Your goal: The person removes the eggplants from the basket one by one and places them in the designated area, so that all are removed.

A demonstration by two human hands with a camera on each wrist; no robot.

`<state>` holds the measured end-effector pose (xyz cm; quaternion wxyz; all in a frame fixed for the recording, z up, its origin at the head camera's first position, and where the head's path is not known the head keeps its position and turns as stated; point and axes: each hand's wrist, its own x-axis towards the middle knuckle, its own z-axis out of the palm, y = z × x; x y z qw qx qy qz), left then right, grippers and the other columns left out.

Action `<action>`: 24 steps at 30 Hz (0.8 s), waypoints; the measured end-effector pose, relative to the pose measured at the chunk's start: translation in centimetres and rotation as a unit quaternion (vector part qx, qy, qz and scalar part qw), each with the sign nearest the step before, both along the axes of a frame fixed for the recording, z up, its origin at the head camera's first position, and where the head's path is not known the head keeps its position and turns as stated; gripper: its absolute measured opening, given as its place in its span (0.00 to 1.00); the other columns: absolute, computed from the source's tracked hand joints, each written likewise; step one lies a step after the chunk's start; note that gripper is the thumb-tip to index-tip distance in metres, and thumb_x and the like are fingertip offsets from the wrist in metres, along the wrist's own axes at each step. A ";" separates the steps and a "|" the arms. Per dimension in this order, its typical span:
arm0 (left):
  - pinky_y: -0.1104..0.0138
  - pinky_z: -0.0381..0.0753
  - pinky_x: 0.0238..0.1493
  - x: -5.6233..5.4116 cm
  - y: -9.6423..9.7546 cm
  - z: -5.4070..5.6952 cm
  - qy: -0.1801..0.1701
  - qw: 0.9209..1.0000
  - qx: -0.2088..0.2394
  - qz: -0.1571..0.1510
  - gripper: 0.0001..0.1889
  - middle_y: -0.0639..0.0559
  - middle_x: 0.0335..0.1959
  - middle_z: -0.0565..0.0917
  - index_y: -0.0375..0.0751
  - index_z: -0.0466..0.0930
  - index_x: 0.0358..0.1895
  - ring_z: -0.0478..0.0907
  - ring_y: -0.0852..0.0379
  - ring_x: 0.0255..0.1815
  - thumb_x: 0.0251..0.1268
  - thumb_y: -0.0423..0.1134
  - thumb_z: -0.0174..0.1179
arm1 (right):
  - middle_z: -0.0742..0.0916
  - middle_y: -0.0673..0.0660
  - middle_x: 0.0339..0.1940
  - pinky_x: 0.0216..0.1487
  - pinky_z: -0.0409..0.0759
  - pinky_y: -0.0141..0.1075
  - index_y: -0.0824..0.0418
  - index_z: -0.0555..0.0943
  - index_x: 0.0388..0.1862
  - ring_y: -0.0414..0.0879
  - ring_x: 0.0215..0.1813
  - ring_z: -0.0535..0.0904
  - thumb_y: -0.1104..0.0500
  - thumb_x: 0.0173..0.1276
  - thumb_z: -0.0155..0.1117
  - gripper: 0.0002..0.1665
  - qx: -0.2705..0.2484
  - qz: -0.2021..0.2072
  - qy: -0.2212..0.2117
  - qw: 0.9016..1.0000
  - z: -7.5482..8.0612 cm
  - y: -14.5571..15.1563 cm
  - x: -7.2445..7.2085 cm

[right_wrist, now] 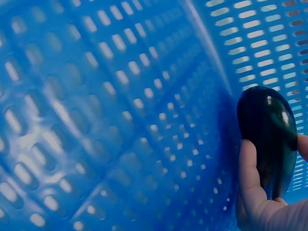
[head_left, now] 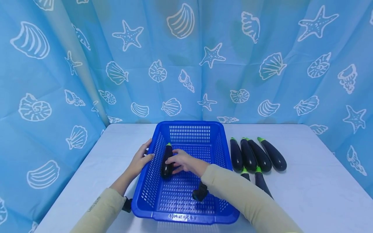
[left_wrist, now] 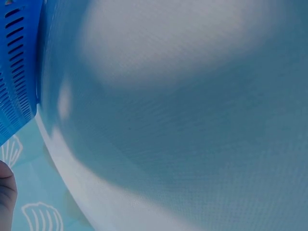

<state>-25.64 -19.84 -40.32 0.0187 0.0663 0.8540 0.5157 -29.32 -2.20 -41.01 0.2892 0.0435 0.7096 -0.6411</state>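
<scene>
In the head view my right hand (head_left: 182, 160) reaches into a blue plastic basket (head_left: 190, 217) and grips a dark eggplant (head_left: 166, 170). The eggplant lies lengthwise along the basket's left wall, its green stem end pointing away. The right wrist view shows the thumb and fingers (right_wrist: 249, 168) on both sides of the glossy eggplant (right_wrist: 267, 115), beside the slotted wall. My left hand (head_left: 141, 161) touches the basket's left rim from outside, thumb and fingers spread. Only a bit of that hand (left_wrist: 6, 197) enters the left wrist view, below the basket (left_wrist: 19, 62).
Right of the basket, several eggplants (head_left: 260, 155) lie on the white-covered table (head_left: 314, 181), two of them nearer and partly hidden by my right sleeve (head_left: 244, 194). A blue curtain with shell prints (head_left: 204, 81) hangs behind the table and at its sides.
</scene>
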 end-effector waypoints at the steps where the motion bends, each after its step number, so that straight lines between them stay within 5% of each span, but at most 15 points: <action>1: 0.51 0.79 0.45 0.0 0.0 0.0 0.001 1.000 0.001 0.000 0.34 0.38 0.60 0.64 0.47 0.46 0.72 0.70 0.39 0.54 0.63 0.39 0.47 | 0.69 0.72 0.59 0.37 0.82 0.47 0.63 0.57 0.68 0.65 0.57 0.71 0.68 0.54 0.63 0.43 -0.004 0.000 0.000 1.000 0.1 0.0 0.0; 24: 0.54 0.81 0.42 -0.4 -0.4 -0.5 0.019 1.000 -0.002 -0.006 0.35 0.37 0.60 0.64 0.44 0.47 0.72 0.69 0.39 0.53 0.61 0.39 0.47 | 0.75 0.68 0.58 0.42 0.80 0.52 0.57 0.59 0.69 0.62 0.56 0.74 0.67 0.57 0.62 0.41 -0.095 -0.009 0.016 0.995 4.6 1.7 0.7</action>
